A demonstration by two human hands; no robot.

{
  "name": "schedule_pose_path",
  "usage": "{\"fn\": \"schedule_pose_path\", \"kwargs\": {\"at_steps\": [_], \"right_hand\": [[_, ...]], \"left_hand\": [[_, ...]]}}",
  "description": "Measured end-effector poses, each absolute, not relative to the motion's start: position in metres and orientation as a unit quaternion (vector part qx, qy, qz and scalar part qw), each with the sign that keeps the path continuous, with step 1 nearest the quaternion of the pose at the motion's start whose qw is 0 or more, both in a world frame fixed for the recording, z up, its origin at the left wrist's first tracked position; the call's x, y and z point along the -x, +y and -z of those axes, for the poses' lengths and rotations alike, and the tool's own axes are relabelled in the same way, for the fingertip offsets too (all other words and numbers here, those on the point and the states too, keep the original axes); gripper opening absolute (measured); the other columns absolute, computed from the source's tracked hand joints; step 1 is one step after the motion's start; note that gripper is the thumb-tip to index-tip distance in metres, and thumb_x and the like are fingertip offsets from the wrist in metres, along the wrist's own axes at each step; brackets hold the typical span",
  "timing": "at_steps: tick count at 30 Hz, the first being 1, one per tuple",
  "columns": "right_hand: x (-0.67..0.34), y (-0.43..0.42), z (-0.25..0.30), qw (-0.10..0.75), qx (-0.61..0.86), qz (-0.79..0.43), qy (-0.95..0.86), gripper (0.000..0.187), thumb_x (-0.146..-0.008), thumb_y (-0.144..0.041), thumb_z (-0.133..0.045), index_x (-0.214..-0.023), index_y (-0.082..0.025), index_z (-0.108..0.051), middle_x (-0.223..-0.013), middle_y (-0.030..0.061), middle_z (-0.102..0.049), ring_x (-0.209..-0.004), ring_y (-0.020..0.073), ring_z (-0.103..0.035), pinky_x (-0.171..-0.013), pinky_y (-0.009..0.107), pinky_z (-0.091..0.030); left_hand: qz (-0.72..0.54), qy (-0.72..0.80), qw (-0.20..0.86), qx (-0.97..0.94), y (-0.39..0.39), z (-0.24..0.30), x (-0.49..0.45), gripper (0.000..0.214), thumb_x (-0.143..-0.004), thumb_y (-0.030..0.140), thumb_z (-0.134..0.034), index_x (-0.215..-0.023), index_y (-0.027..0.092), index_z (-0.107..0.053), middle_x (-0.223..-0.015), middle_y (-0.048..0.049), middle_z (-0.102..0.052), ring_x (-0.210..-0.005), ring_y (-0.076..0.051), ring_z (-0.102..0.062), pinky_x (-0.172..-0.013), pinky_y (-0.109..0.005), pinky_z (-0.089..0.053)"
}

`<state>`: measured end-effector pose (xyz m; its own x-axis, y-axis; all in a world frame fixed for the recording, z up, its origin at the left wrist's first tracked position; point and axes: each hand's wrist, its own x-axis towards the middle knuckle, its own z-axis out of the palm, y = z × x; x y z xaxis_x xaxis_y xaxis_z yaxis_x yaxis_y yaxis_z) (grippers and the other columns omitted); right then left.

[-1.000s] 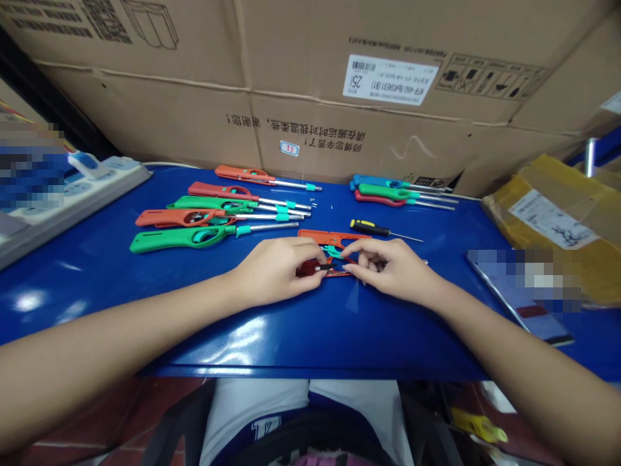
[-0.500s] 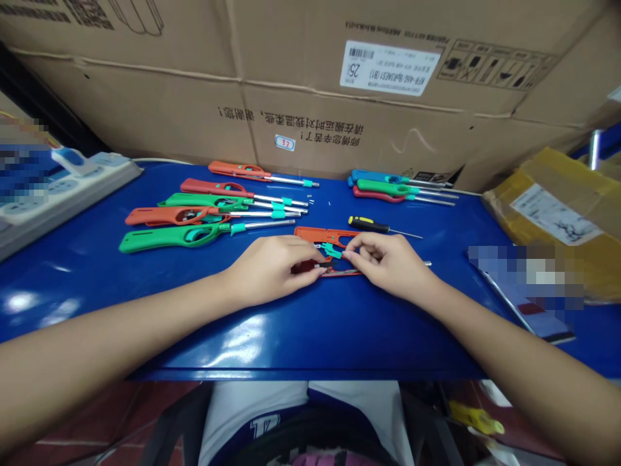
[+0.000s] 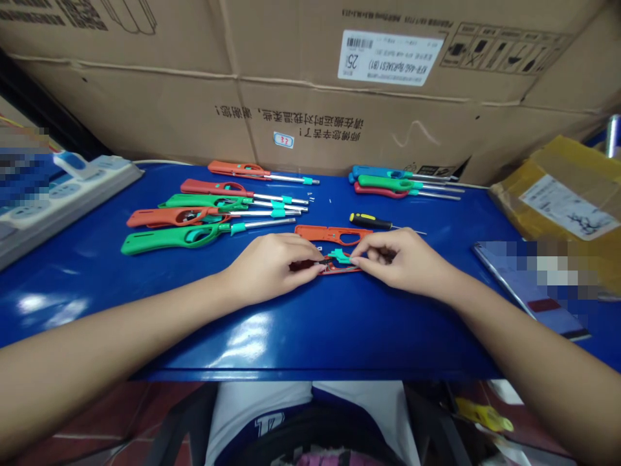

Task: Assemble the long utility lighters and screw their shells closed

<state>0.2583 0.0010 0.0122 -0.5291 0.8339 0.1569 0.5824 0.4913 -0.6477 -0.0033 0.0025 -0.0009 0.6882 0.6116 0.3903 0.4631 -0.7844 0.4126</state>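
Observation:
My right hand (image 3: 405, 262) pinches a small turquoise plastic trigger (image 3: 340, 256) by its right end. It is held just above the opened orange-red lighter half (image 3: 345, 270), which lies on the table with inner parts showing. My left hand (image 3: 272, 264) is closed at the left end of that half, thumb and fingers gripping it; a small dark part shows at the fingertips, and the palm hides the rest. Behind the hands lies the other orange shell half (image 3: 323, 233), with a finger-hole opening. A tiny white piece (image 3: 319, 248) sits between the halves.
Several long-barrelled lighters (image 3: 194, 236) lie at the left; more (image 3: 388, 182) are stacked back right. A black-yellow screwdriver (image 3: 371, 221) rests behind my right hand. Tiny screws (image 3: 311, 197) lie farther back. A power strip (image 3: 63, 194), cardboard box (image 3: 169, 123) and yellow-taped package (image 3: 548, 188) surround the table.
My right hand has moved slightly right and turned the turquoise trigger flatter above the lower lighter half. My left hand stays nearly in place. The view has shifted a little.

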Motion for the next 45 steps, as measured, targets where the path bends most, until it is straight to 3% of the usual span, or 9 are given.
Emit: {"fn": "schedule_pose_path", "kwargs": {"at_steps": [5,12,26,45], "right_hand": [[-0.2656,0.0029,-0.0171,0.186,0.350,-0.233,-0.888,0.014,-0.091,-0.021,-0.063,-0.089,-0.017,-0.077,-0.073,0.0007,-0.072,-0.055,0.0094,-0.056,-0.054,0.022,-0.041],[-0.2654,0.0034,-0.0153,0.193,0.322,-0.187,-0.908,0.016,-0.093,-0.017,-0.060,-0.092,-0.018,-0.076,-0.089,0.0039,-0.079,-0.075,0.0148,-0.071,-0.069,0.024,-0.051],[-0.2684,0.0044,-0.0143,0.172,0.299,-0.185,-0.920,0.016,-0.096,-0.018,-0.059,-0.097,-0.017,-0.075,-0.094,0.0041,-0.078,-0.083,0.0145,-0.072,-0.078,0.024,-0.052],[-0.2664,0.0029,-0.0151,0.182,0.298,-0.212,-0.913,0.015,-0.094,-0.016,-0.060,-0.095,-0.017,-0.075,-0.092,0.0047,-0.078,-0.080,0.0143,-0.071,-0.075,0.024,-0.052]], "left_hand": [[-0.262,0.294,0.136,-0.909,0.0029,0.0023,0.0048,0.018,-0.095,0.027,-0.064,-0.100,0.017,-0.078,-0.102,-0.0058,-0.079,-0.094,-0.021,-0.075,-0.085,-0.032,-0.060],[-0.271,0.278,0.121,-0.914,0.0034,0.0029,0.0051,0.018,-0.096,0.027,-0.064,-0.100,0.016,-0.078,-0.100,-0.0057,-0.079,-0.092,-0.021,-0.075,-0.084,-0.031,-0.060],[-0.284,0.281,0.129,-0.908,0.0037,0.0041,0.0042,0.016,-0.095,0.027,-0.067,-0.098,0.016,-0.079,-0.096,-0.0049,-0.080,-0.089,-0.020,-0.076,-0.081,-0.029,-0.060],[-0.277,0.289,0.148,-0.904,0.0033,0.0029,0.0044,0.016,-0.094,0.027,-0.068,-0.099,0.016,-0.078,-0.094,-0.0052,-0.079,-0.086,-0.018,-0.075,-0.078,-0.027,-0.058]]}}
